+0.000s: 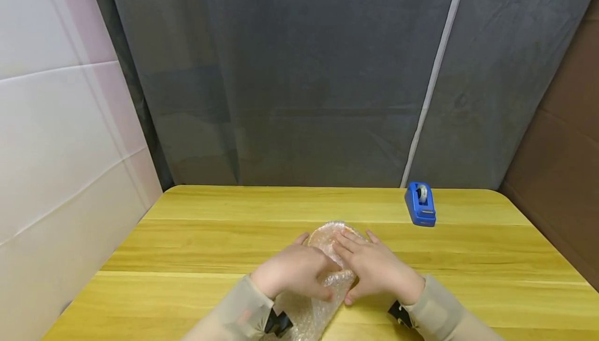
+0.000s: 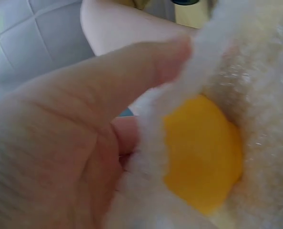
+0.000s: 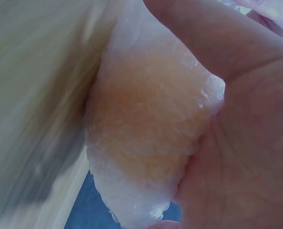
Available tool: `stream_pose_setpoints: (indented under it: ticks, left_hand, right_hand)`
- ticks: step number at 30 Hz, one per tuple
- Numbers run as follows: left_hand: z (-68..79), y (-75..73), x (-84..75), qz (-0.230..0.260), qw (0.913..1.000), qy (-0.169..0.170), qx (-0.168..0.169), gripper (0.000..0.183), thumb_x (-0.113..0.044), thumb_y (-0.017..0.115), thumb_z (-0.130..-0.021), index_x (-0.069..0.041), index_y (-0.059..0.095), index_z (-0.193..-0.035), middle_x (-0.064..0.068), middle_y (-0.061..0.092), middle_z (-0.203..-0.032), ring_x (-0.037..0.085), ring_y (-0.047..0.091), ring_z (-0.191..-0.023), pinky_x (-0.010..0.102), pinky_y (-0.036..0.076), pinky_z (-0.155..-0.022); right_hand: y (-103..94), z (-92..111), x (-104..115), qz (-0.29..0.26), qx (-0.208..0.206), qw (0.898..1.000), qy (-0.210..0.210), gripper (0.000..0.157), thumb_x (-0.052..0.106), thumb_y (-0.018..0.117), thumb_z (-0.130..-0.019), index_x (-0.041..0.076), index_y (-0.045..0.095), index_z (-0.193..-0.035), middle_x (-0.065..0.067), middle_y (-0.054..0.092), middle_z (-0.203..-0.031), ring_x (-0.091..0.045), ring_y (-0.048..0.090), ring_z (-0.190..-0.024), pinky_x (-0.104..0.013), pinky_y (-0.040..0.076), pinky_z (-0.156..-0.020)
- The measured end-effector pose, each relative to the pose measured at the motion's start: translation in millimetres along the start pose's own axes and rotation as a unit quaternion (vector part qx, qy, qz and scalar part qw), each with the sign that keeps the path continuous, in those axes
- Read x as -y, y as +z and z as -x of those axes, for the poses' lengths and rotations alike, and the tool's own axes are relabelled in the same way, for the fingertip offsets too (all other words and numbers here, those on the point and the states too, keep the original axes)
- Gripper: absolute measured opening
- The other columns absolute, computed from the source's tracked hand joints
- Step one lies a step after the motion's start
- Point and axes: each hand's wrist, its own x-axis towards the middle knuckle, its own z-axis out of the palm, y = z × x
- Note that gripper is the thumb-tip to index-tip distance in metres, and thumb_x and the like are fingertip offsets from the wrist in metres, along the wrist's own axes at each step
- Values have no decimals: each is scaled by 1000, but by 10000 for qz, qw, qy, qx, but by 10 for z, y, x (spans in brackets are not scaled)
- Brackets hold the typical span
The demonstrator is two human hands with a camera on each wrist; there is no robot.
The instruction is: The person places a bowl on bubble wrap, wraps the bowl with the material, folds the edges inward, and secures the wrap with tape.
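A sheet of clear bubble wrap (image 1: 323, 310) lies at the near middle of the table, folded about a rounded orange-yellow thing (image 2: 203, 152) whose kind I cannot tell. Its bare surface shows inside the wrap in the left wrist view; from the right wrist, only its colour comes through the bubbles. My left hand (image 1: 299, 273) holds the wrap's edge between thumb and fingers. On the other side, my right hand (image 1: 374, 268) rests with straight fingers over the top of the bundle, its palm along the side and its thumb pointing toward me.
A blue tape dispenser (image 1: 421, 205) with a roll in it stands near the table's back right. Behind the wooden table (image 1: 196, 242) hangs a dark grey curtain (image 1: 299, 81). A white panel (image 1: 65, 122) borders the left, a brown one (image 1: 561, 148) the right.
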Motion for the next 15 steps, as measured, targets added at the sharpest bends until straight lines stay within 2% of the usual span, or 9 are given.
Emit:
stream_pose_setpoints:
  ticks: [8, 12, 15]
  left_hand:
    - [-77, 111, 19, -239, 9996, -144, -48, 63, -67, 62, -79, -28, 64, -128, -20, 61, -122, 9, 57, -115, 65, 18, -109]
    - [-99, 139, -16, -233, 9993, -295, -78, 75, -74, 54, -79, -31, 53, -139, -13, 53, -136, 17, 49, -128, 67, 15, -108]
    - [-123, 173, -49, -342, 9983, -443, -150, 83, -81, 47, -76, -31, 49, -143, -8, 45, -145, 20, 42, -134, 67, 14, -108]
  right_hand:
    - [-33, 7, -8, -115, 52, 9999, -62, 108, 58, 81, -59, 0, 44, -143, -14, 30, -154, -31, 26, -142, -68, 20, -106]
    - [-36, 6, -6, -182, 53, 9998, -55, 107, 60, 79, -61, 2, 44, -144, -13, 31, -154, -30, 25, -143, -68, 18, -107]
    - [-17, 3, -9, -188, 9, 9998, -35, 106, 61, 79, -62, 2, 45, -143, -12, 31, -154, -29, 25, -143, -68, 18, -107]
